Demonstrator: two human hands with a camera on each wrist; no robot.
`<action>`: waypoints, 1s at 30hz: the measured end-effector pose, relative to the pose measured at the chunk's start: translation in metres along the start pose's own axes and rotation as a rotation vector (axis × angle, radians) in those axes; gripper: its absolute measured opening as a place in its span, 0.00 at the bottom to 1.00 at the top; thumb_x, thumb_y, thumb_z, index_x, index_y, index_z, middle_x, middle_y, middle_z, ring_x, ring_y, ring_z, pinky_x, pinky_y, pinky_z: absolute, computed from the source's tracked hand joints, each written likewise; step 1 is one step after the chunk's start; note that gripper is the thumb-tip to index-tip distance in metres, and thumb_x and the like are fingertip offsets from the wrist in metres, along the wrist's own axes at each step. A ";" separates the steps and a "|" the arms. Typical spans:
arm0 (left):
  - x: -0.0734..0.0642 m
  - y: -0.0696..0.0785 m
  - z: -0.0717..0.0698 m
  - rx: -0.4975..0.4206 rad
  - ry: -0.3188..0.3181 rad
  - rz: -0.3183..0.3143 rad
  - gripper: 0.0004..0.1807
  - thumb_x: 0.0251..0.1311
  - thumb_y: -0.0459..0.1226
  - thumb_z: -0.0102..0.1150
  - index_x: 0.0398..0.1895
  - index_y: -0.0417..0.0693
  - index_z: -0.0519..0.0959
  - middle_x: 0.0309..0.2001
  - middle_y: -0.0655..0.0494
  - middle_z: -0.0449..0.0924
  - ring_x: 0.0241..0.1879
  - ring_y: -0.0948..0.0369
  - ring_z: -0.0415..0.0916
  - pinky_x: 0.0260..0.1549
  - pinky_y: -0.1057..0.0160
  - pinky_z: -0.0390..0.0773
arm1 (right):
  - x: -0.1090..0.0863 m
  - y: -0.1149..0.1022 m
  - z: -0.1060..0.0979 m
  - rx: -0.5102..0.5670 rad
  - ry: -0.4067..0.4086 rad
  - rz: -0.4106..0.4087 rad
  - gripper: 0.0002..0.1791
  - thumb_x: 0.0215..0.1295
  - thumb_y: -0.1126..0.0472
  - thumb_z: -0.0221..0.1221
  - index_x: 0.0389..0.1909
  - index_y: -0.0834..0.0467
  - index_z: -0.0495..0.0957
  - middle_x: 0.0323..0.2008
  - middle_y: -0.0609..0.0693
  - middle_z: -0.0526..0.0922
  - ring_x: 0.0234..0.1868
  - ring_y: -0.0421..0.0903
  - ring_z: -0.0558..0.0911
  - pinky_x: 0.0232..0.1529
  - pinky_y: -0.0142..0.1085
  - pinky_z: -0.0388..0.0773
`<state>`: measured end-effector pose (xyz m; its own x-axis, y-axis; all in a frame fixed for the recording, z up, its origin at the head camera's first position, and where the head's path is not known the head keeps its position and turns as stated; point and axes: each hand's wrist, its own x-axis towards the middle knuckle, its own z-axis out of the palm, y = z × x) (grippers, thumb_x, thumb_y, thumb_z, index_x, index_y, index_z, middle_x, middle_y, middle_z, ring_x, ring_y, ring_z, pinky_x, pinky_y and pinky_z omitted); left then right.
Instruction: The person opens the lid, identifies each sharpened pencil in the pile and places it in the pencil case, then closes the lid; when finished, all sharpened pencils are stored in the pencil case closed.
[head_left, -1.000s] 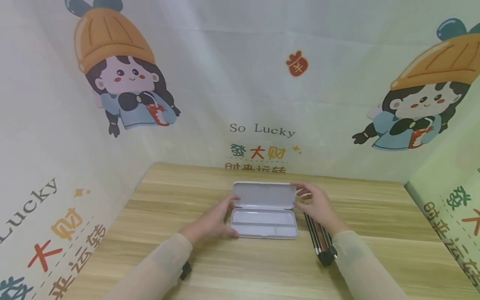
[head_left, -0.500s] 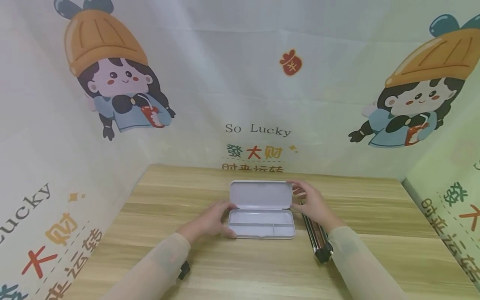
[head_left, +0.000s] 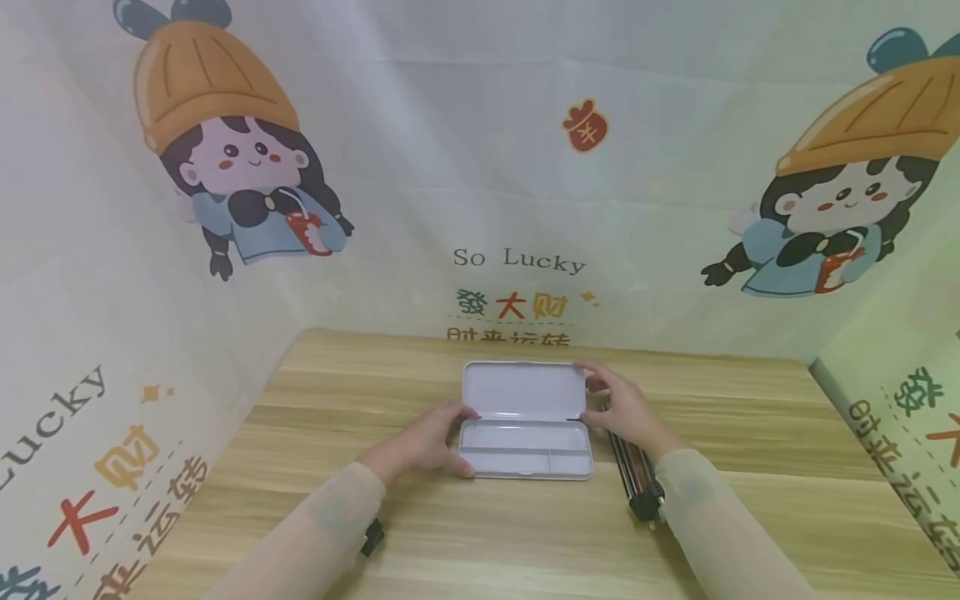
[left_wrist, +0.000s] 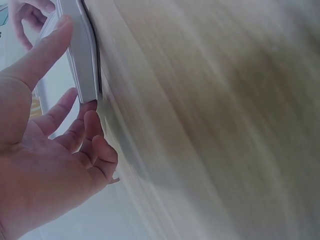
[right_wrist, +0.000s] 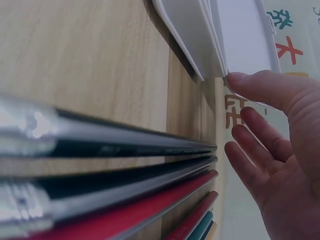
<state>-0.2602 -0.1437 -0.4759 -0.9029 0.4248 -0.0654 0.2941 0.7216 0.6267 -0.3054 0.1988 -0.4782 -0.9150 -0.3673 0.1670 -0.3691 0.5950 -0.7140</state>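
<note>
A white pencil case (head_left: 525,450) lies on the table with its lid (head_left: 523,390) raised and leaning back. Its tray has a long divider and a short cross divider, with nothing in the compartments. My left hand (head_left: 416,442) grips the left end, thumb at the near corner and fingertips by the hinge. In the left wrist view, that thumb presses the white edge while the other fingers curl behind. My right hand (head_left: 628,410) holds the lid's right edge, index finger at the top corner and thumb (right_wrist: 240,80) low near the hinge.
Several dark and red pencils (head_left: 630,462) lie side by side right of the case, partly under my right hand and wrist. A printed cloth (head_left: 517,192) hangs behind the wooden table (head_left: 480,542) and along its sides.
My left fingertips have slid down from the lid's side to the hinge. The lid's inside has turned brighter, and the right hand keeps its place on the edge. The head view shifted slightly.
</note>
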 end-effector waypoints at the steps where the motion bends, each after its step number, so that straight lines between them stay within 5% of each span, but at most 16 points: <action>1: 0.000 0.000 0.000 -0.003 -0.002 0.003 0.45 0.37 0.38 0.86 0.63 0.42 0.75 0.67 0.40 0.74 0.71 0.42 0.67 0.75 0.42 0.63 | 0.000 0.000 0.000 -0.006 -0.003 -0.003 0.48 0.53 0.72 0.71 0.76 0.55 0.63 0.57 0.67 0.80 0.58 0.65 0.81 0.59 0.57 0.83; 16: 0.002 0.004 -0.003 -0.036 -0.013 -0.024 0.44 0.35 0.36 0.86 0.61 0.41 0.75 0.64 0.41 0.77 0.68 0.43 0.70 0.75 0.44 0.65 | -0.011 -0.011 -0.008 0.022 0.078 -0.041 0.44 0.57 0.70 0.71 0.76 0.57 0.65 0.69 0.67 0.71 0.63 0.67 0.76 0.61 0.60 0.80; 30: 0.005 -0.003 0.001 -0.057 -0.008 -0.027 0.45 0.34 0.36 0.87 0.62 0.43 0.75 0.64 0.42 0.76 0.68 0.44 0.70 0.75 0.44 0.65 | -0.049 -0.004 -0.029 0.000 0.171 -0.048 0.31 0.63 0.71 0.67 0.68 0.65 0.71 0.63 0.69 0.76 0.57 0.68 0.78 0.57 0.63 0.80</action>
<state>-0.2651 -0.1429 -0.4787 -0.9076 0.4103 -0.0887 0.2514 0.7005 0.6679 -0.2641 0.2355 -0.4636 -0.9107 -0.2680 0.3142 -0.4129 0.5798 -0.7024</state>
